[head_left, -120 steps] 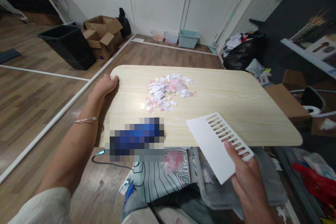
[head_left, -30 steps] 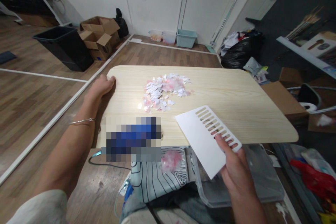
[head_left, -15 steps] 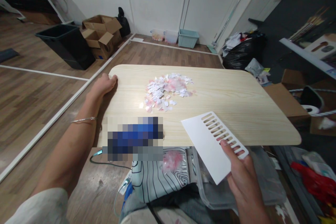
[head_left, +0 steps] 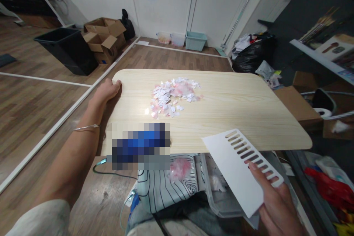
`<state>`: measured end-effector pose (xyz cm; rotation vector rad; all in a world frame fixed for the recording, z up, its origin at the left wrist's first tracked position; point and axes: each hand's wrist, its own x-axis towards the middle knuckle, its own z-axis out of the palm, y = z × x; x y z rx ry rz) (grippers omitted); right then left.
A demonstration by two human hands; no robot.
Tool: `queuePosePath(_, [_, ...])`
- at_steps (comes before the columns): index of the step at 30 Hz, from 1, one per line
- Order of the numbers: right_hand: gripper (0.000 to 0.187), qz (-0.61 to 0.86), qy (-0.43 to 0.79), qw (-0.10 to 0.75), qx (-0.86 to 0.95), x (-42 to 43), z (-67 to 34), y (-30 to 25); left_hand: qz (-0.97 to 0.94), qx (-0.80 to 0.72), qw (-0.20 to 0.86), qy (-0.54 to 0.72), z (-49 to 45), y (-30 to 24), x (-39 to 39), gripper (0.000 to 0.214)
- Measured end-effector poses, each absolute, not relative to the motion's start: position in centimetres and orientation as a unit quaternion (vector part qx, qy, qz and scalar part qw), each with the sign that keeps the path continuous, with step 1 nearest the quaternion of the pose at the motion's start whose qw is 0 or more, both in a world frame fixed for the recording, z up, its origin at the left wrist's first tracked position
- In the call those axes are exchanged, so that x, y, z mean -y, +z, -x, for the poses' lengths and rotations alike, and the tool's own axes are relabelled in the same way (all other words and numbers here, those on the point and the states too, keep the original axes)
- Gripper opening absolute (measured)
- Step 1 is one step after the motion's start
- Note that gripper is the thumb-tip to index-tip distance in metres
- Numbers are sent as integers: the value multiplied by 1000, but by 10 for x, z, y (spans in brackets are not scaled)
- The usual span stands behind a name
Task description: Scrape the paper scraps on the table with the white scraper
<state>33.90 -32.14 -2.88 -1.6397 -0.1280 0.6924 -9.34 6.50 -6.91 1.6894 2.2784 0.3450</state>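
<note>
My right hand (head_left: 279,195) grips a flat white plastic scraper (head_left: 238,169) with a row of slots along one side. It is held at the table's near edge, above a clear plastic bin (head_left: 221,206). My left hand (head_left: 109,90) is closed on the left edge of the pale wooden table (head_left: 235,96), near its far corner; its fingertips are partly hidden. Between the hands, a loose heap of small white and pink paper scraps (head_left: 171,96) lies on the tabletop. A blurred-out blue object (head_left: 141,143) sits at the near left edge with a cable leading to it.
A striped pouch (head_left: 166,188) with a pink clump (head_left: 179,169) is below the near edge. A black bin (head_left: 69,49) and cardboard boxes (head_left: 103,38) stand on the floor at left. On the right are a black bag (head_left: 256,53) and an open carton (head_left: 298,105).
My right hand has moved right and toward me with the scraper, uncovering more of the plastic bin. My left hand stays on the table edge. The scraps look unchanged.
</note>
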Motion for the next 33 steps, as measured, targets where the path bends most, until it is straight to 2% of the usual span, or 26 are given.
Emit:
queuePosePath(6, [53, 725, 277, 630, 24, 334, -357, -25, -593, -789, 128, 100, 91, -65, -61, 78])
queuePosePath(11, [51, 718, 235, 651, 74, 321, -349, -19, -595, -787, 133, 97, 90, -63, -60, 78])
queuePosePath(21, [45, 727, 248, 633, 93, 304, -336, -30, -582, -792, 136, 122, 94, -67, -63, 79])
queuePosePath(33, [55, 734, 261, 618, 107, 334, -352, -42, -585, -786, 150, 129, 95, -69, -64, 78])
